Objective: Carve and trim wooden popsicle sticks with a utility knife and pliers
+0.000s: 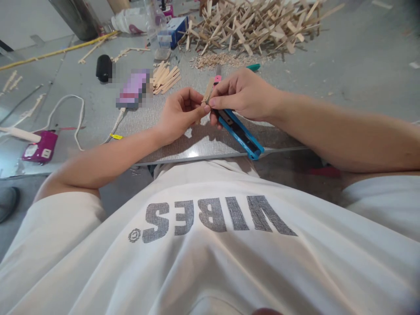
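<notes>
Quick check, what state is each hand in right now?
Left hand: closed, pinching the lower end of a wooden stick.
Right hand: closed around the blue knife, thumb and fingertips at the stick's lower end.

Lighting's decent but kinda flat and grayish. There's a bright glare spot on the front edge of the table [131, 127], and the hands throw soft dark shadows onto it, so I'd say the light's from above, can't see the lamp though. Under the table it's pretty dim. Wide lens bends stuff near the edges, and the right side goes soft. The right forearm [344, 131] looks smeary, and the phone [134, 87] has blocky pixels over it.
</notes>
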The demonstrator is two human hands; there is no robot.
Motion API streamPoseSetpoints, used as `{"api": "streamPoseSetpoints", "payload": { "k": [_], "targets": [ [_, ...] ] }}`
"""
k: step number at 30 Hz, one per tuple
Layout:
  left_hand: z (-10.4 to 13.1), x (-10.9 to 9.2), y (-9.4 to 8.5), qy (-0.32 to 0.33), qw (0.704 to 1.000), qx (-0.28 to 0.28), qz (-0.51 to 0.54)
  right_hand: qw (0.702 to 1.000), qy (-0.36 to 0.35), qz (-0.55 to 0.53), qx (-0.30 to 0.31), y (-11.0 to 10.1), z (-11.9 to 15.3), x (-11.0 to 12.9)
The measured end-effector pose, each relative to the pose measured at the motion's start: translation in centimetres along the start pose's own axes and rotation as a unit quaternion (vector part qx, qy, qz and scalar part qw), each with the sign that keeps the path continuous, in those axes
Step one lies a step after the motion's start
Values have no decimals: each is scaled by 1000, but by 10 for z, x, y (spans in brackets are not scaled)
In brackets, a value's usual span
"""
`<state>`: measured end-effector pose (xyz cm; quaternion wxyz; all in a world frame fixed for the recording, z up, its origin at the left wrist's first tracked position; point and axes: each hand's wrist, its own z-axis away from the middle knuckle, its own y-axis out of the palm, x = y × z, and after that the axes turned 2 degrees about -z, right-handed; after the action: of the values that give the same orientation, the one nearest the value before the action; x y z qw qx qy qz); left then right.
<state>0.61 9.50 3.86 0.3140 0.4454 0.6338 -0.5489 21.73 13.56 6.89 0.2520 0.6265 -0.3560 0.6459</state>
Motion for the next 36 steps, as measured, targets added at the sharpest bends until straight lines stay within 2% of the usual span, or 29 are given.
{"api": "streamPoseSetpoints", "payload": {
  "k": [11, 16, 21, 24, 28, 31, 34, 36],
  "targets": [
    [0, -2, -1, -8, 999, 23, 29, 999, 41, -27, -1, 3, -1, 0],
    [-1, 4, -2, -12, 1000, 10, 24, 996, 17, -49, -67, 3, 0, 7],
    [-4, 7, -2, -14, 999, 3, 40, 996, 33, -58, -64, 2, 0, 7],
    [-5, 8, -1, -10, 999, -7, 42, 996, 17, -40, -81, 4, 0, 9],
    [-7, 8, -1, -9, 998, -23, 63, 981, -79, 30, -176, -5, 5, 17],
    [-8, 10, -2, -17, 998, -18, 64, 935, -204, 154, -245, -18, 13, 18],
    [-9, 15, -5, -16, 1000, -7, 26, 875, -324, 250, -260, -26, 20, 11],
    [-10, 17, -6, -14, 1000, 0, 10, 871, -344, 263, -232, -24, 22, 5]
  ]
}}
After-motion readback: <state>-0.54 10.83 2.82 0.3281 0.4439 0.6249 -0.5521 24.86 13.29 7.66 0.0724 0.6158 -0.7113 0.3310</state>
